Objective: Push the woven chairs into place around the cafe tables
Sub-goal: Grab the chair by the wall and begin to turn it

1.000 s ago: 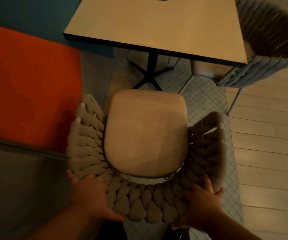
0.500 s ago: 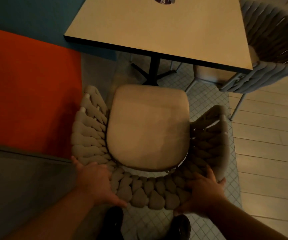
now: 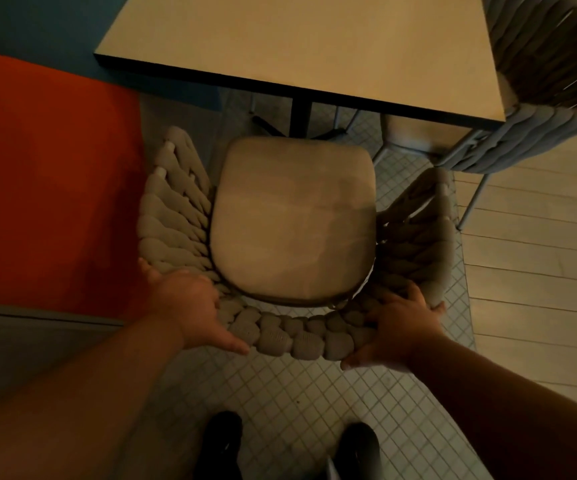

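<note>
A beige woven chair (image 3: 292, 223) with a thick braided back and a padded seat stands in front of me, facing a square cafe table (image 3: 301, 39). The seat's front edge lies just short of the table's near edge, close to the black pedestal leg (image 3: 300, 114). My left hand (image 3: 190, 310) grips the braided back at its left rear corner. On the right rear corner of the same back, my right hand (image 3: 398, 323) holds on. A second woven chair (image 3: 536, 98), greyer, sits at the table's right side with its seat partly under the top.
An orange and teal wall or panel (image 3: 48, 174) runs close along the chair's left side. The floor under the chair is small grey tile (image 3: 280, 403); pale wooden planks (image 3: 536, 271) start to the right. My two dark shoes (image 3: 221, 445) show at the bottom.
The chair has slid forward toward the table, its seat front now close to the pedestal. Both hands stayed on the back and my arms stretched out; my shoes came into view.
</note>
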A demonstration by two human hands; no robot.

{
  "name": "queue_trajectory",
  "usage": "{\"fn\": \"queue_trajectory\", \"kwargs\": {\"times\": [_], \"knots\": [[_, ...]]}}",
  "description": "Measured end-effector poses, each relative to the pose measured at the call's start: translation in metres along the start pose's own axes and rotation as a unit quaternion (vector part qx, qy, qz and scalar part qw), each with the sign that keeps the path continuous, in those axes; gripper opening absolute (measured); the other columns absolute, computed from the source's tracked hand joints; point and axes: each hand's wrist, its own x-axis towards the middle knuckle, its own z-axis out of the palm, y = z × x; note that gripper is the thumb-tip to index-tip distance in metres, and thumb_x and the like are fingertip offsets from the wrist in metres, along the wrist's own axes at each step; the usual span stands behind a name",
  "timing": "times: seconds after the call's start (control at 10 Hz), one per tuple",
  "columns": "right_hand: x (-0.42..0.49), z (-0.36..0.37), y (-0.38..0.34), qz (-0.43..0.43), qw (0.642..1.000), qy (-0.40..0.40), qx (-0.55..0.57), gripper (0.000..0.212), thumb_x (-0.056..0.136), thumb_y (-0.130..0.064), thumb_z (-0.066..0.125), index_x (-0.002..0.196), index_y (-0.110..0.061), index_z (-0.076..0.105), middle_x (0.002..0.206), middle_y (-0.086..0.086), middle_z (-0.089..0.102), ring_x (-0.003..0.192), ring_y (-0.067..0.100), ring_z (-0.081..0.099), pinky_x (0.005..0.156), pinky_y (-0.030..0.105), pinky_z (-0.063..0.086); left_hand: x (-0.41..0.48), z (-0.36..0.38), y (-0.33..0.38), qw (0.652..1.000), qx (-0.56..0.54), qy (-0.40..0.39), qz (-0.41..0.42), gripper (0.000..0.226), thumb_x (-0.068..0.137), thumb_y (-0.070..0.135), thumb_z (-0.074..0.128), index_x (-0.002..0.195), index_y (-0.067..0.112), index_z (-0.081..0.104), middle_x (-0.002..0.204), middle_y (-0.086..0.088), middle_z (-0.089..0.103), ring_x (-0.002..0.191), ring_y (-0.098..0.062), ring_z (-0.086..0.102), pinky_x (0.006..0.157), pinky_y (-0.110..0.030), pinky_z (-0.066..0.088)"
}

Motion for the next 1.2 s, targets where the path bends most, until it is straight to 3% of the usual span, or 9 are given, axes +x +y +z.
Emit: {"fn": "queue_trajectory", "kwargs": {"times": [0.1, 0.2, 0.3, 0.4, 0.5, 0.6, 1.0, 1.1, 1.2], "knots": [[-0.002, -0.004, -0.001, 0.004, 1.0, -0.009, 0.004, 0.134, 0.014, -0.109, 0.034, 0.138, -0.057, 0.048, 0.156, -0.017, 0.03, 0.152, 0.038, -0.007, 0.105, 0.088, 0.004, -0.001, -0.001, -0.001, 1.0, 0.003, 0.014, -0.002, 0.135, 0.024, 0.118, 0.018, 0.122, 0.041, 0.069, 0.131, 0.014, 0.059, 0.134, -0.018, 0.043, 0.109, -0.085, 0.002], [-0.01, -0.004, 0.0, 0.007, 0.999, 0.012, 0.05, 0.12, 0.035, -0.106, 0.044, 0.145, -0.059, 0.036, 0.166, -0.01, 0.016, 0.153, 0.039, -0.012, 0.108, 0.083, 0.001, -0.006, -0.001, -0.003, 0.999, -0.033, 0.023, 0.001, 0.138, 0.027, 0.117, 0.023, 0.143, 0.047, 0.053, 0.159, 0.012, 0.039, 0.15, -0.023, 0.025, 0.111, -0.084, -0.003], [-0.006, 0.006, 0.005, 0.085, 0.933, 0.159, 0.311, 0.11, 0.062, -0.093, 0.056, 0.156, -0.051, 0.018, 0.17, 0.002, -0.006, 0.155, 0.037, -0.012, 0.118, 0.07, 0.002, 0.003, 0.013, 0.002, 0.939, -0.299, 0.134, -0.107, 0.137, 0.044, 0.106, 0.053, 0.161, 0.046, 0.015, 0.173, -0.002, -0.009, 0.158, -0.03, -0.01, 0.118, -0.07, -0.008], [0.004, 0.001, 0.002, 0.288, 0.642, 0.243, 0.667, 0.082, 0.085, -0.032, 0.078, 0.152, -0.026, 0.03, 0.146, 0.019, 0.04, 0.127, 0.044, 0.05, 0.093, 0.059, 0.053, 0.019, 0.026, 0.01, 0.66, -0.641, 0.253, -0.299, 0.113, 0.081, 0.043, 0.084, 0.166, 0.028, 0.01, 0.171, -0.017, 0.01, 0.153, -0.042, 0.023, 0.121, -0.053, 0.026], [0.014, 0.002, -0.006, 0.322, 0.523, 0.234, 0.754, 0.035, 0.088, -0.013, 0.061, 0.119, -0.018, 0.045, 0.099, 0.012, 0.058, 0.082, 0.032, 0.063, 0.065, 0.043, 0.056, 0.036, 0.035, 0.014, 0.579, -0.679, 0.315, -0.323, 0.083, 0.094, 0.009, 0.065, 0.164, 0.013, 0.021, 0.158, -0.022, 0.043, 0.138, -0.043, 0.049, 0.113, -0.045, 0.038], [0.025, 0.009, -0.006, 0.339, 0.544, 0.252, 0.725, 0.038, 0.084, -0.018, 0.059, 0.118, -0.024, 0.044, 0.102, 0.013, 0.06, 0.086, 0.038, 0.065, 0.077, 0.058, 0.059, 0.046, 0.039, 0.014, 0.576, -0.668, 0.335, -0.331, 0.078, 0.094, 0.003, 0.062, 0.161, 0.01, 0.025, 0.154, -0.024, 0.047, 0.136, -0.044, 0.05, 0.113, -0.046, 0.038], [0.028, 0.006, -0.004, 0.363, 0.569, 0.261, 0.691, 0.04, 0.082, -0.017, 0.059, 0.119, -0.019, 0.044, 0.095, 0.012, 0.058, 0.083, 0.04, 0.062, 0.076, 0.057, 0.058, 0.043, 0.028, 0.013, 0.618, -0.635, 0.305, -0.348, 0.078, 0.093, 0.008, 0.067, 0.16, 0.013, 0.027, 0.149, -0.029, 0.05, 0.129, -0.052, 0.053, 0.107, -0.058, 0.042], [0.029, 0.004, 0.002, 0.348, 0.584, 0.22, 0.699, 0.04, 0.082, -0.02, 0.062, 0.115, -0.012, 0.042, 0.096, 0.017, 0.058, 0.08, 0.041, 0.064, 0.071, 0.059, 0.06, 0.018, 0.022, -0.008, 0.678, -0.66, 0.169, -0.276, 0.114, 0.082, 0.018, 0.082, 0.165, 0.013, 0.003, 0.16, -0.024, 0.037, 0.141, -0.045, 0.044, 0.116, -0.054, 0.037], [0.048, 0.034, 0.034, 0.261, 0.672, 0.168, 0.672, 0.065, 0.072, -0.047, 0.069, 0.123, -0.008, 0.061, 0.105, 0.021, 0.069, 0.092, 0.04, 0.07, 0.08, 0.055, 0.061, -0.028, 0.008, -0.06, 0.798, -0.572, 0.011, -0.191, 0.126, 0.08, 0.073, 0.069, 0.163, 0.029, -0.016, 0.172, -0.011, 0.006, 0.157, -0.037, 0.016, 0.125, -0.052, 0.024]]}}
